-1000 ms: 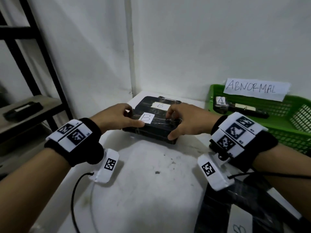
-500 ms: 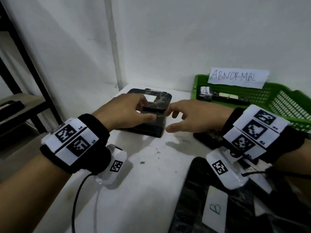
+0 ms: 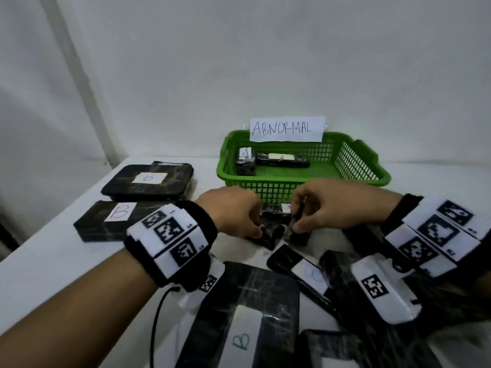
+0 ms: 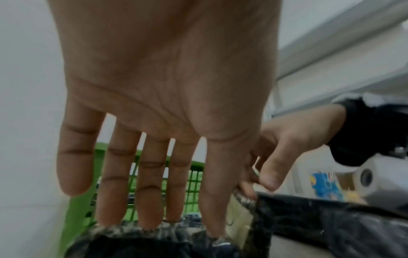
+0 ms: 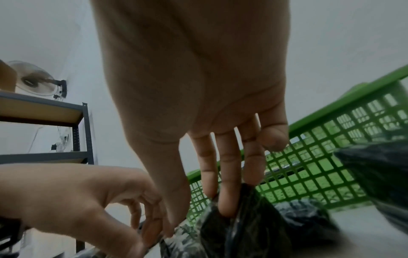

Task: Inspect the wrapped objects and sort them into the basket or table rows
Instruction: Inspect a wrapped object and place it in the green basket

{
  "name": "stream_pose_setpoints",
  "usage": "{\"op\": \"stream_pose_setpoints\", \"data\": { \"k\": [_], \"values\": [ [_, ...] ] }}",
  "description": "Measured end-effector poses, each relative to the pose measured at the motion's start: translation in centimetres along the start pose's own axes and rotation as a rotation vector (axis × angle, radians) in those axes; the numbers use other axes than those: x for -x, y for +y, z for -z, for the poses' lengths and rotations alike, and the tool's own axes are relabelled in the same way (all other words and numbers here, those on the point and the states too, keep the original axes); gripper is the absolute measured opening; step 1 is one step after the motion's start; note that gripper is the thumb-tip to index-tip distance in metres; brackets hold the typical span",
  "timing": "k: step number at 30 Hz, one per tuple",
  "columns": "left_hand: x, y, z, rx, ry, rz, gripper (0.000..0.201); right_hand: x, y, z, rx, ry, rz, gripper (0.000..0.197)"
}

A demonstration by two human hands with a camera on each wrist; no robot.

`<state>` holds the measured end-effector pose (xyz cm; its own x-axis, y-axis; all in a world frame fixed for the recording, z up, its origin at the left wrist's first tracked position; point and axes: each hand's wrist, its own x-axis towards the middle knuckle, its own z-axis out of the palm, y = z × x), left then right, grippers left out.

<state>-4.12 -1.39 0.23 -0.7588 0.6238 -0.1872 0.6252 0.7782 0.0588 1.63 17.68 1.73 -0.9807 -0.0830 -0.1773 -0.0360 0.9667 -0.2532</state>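
Two small black wrapped parcels lie side by side just before the green basket [image 3: 358, 168]. My left hand [image 3: 259, 229] pinches the left small parcel [image 3: 271, 233] from above; in the left wrist view its fingertips [image 4: 152, 225] and thumb rest on the crinkled wrap [image 4: 154, 244]. My right hand [image 3: 295, 225] pinches the right small parcel [image 3: 299, 236], thumb on one side and fingers [image 5: 227, 200] on the other of the black wrap [image 5: 253, 227]. Two flat parcels marked B [image 3: 148, 181] [image 3: 111, 219] lie in a row at the left.
The basket bears an ABNORMAL sign [image 3: 287, 128] and holds two parcels marked A [image 3: 245, 162] [image 3: 281, 160]. A heap of wrapped parcels, one large and marked B [image 3: 247, 314], fills the near right of the white table [image 3: 53, 261]. A shelf rack [image 5: 44, 108] stands left.
Both hands let go of the flat B parcel at the far left and moved right to the small parcels before the basket. The head view swung right.
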Motion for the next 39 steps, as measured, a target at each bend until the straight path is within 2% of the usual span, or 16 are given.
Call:
{"op": "stream_pose_setpoints", "data": {
  "k": [3,6,9,11,13,16,18,19,22,26,28,30,33,35,37,39],
  "values": [
    [-1.0,0.0,-0.2,-0.052,0.021,0.058,0.051,-0.2,0.6,-0.4,0.006,0.068,-0.003,0.051],
    [-1.6,-0.4,-0.6,-0.097,-0.047,0.04,0.067,-0.6,1.0,-0.9,0.028,-0.007,-0.005,0.052],
    [-2.2,-0.9,-1.5,-0.099,-0.097,0.014,0.051,-1.0,1.4,-1.2,-0.071,-0.116,0.001,0.053],
    [-2.1,-1.2,-1.7,-0.112,-0.041,-0.001,0.042,-0.8,1.7,-1.2,-0.153,-0.128,0.006,0.058],
    [-1.7,-1.6,-1.3,-0.089,0.052,-0.019,0.037,-0.5,1.9,-1.0,-0.182,-0.077,0.021,0.062],
    [-0.4,-2.4,-0.1,0.109,0.227,-0.07,0.029,0.2,1.8,-0.3,-0.177,0.087,0.057,0.056],
    [0.5,-2.6,1.0,0.29,0.344,-0.173,0.028,0.3,1.6,0.0,-0.291,0.186,0.066,0.059],
    [0.9,-2.6,1.4,0.422,0.37,-0.255,0.03,0.3,1.5,0.1,-0.387,0.202,0.069,0.066],
    [2.0,-1.7,1.9,0.824,0.316,-0.469,0.037,0.3,1.3,0.1,-0.646,0.171,0.13,0.083],
    [1.2,-1.6,1.4,1.083,0.39,-0.511,0.04,0.4,1.2,0.1,-1.035,0.194,0.219,0.057],
    [0.5,-1.8,1.2,1.225,0.439,-0.447,0.041,0.1,1.1,0.1,-1.184,0.214,0.235,0.053],
    [0.0,-1.7,1.5,1.362,0.472,-0.354,0.031,-0.2,0.9,0.5,-1.283,0.23,0.251,0.05],
    [-0.6,-2.0,2.4,1.558,0.455,-0.291,0.045,-0.7,0.7,1.5,-1.33,0.308,0.255,0.052],
    [-0.8,-2.2,2.9,1.476,0.525,-0.308,0.044,-0.9,0.6,2.2,-1.317,0.359,0.243,0.052],
    [-1.2,-2.2,3.3,1.32,0.608,-0.305,0.038,-0.9,0.5,2.7,-1.283,0.406,0.239,0.042],
    [-1.5,-1.9,3.7,1.245,0.629,-0.301,0.036,-0.9,0.5,2.9,-1.271,0.48,0.226,0.033]
  ]
}}
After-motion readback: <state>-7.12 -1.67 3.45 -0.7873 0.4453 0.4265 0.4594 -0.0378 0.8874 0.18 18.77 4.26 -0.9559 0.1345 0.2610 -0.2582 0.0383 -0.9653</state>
